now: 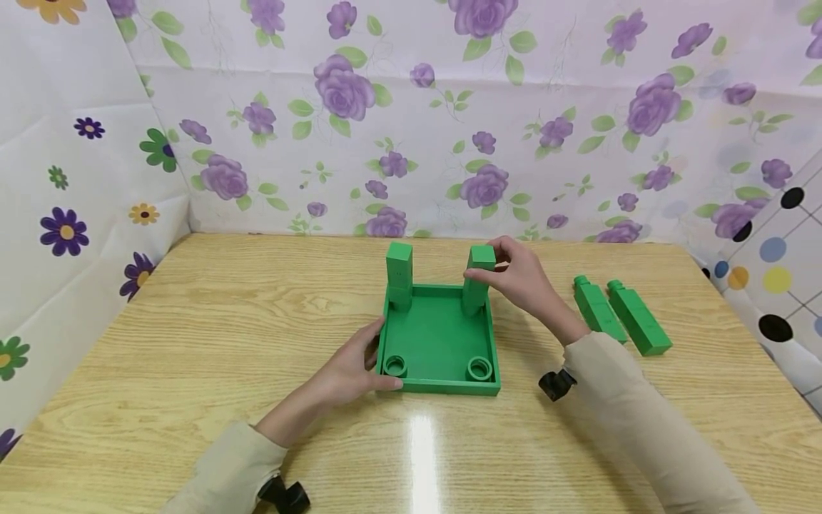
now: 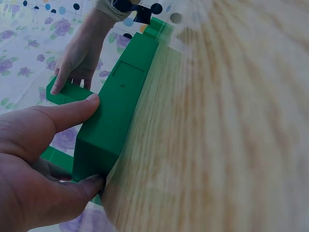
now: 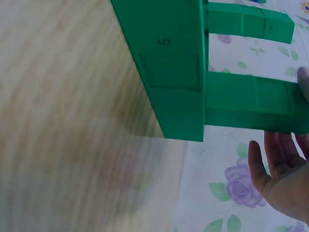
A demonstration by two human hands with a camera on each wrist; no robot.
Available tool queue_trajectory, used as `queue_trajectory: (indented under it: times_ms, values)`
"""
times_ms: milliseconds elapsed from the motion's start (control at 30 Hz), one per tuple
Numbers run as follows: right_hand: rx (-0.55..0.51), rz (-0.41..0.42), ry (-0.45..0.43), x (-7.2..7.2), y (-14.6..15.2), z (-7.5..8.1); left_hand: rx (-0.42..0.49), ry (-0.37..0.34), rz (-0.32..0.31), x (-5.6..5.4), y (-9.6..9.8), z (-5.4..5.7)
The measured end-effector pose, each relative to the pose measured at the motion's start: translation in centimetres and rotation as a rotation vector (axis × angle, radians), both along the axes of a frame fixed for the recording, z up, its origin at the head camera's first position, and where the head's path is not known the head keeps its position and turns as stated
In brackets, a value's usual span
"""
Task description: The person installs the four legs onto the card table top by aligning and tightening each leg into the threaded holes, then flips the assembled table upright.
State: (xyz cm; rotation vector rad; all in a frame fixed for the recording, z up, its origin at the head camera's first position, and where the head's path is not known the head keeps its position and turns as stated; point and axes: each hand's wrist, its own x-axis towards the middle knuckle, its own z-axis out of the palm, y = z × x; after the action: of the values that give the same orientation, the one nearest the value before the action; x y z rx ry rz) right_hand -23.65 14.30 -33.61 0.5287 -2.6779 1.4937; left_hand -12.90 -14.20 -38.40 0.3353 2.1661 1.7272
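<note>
A square green tray-like panel (image 1: pixel 439 339) with a raised rim lies on the table. My left hand (image 1: pixel 349 368) grips its front left corner, thumb along the front rim and fingers at the left side. At the back left corner a green block leg (image 1: pixel 399 275) stands upright. Another upright leg (image 1: pixel 475 294) is at the back right corner, and my right hand (image 1: pixel 523 278) pinches it near the top between thumb and fingers. Round threaded-looking sockets, one at the front left (image 1: pixel 395 375) and one at the front right (image 1: pixel 479 378), show open tops.
On the wooden table (image 1: pixel 257 307), to the right of the panel, lie two loose green legs, a nearer-in one (image 1: pixel 600 310) and an outer one (image 1: pixel 641 321), each with a round knob end. A flowered sheet (image 1: pixel 411 143) rises behind the table.
</note>
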Motion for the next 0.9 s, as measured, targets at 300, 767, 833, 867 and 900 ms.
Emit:
queue_trajectory:
  times_ms: [300, 767, 833, 867, 900]
  values:
    - [-0.09, 0.12, -0.131, -0.1, 1.5, 0.2, 0.005, -0.004, -0.001, 0.0, 0.0, 0.1]
    - [-0.262, 0.456, -0.34, -2.3, 3.8, 0.9, 0.006, 0.005, -0.013, 0.1, -0.1, -0.1]
    - [-0.288, 0.505, -0.357, -2.6, 3.9, 0.9, 0.004, 0.007, -0.011, 0.1, -0.1, 0.0]
    - [-0.305, 0.525, -0.368, -2.7, 3.9, 0.9, 0.003, 0.009, -0.01, 0.0, -0.1, 0.0]
    - [-0.32, 0.545, -0.376, -2.8, 3.8, 0.9, 0.002, 0.01, -0.011, 0.0, -0.1, 0.0]
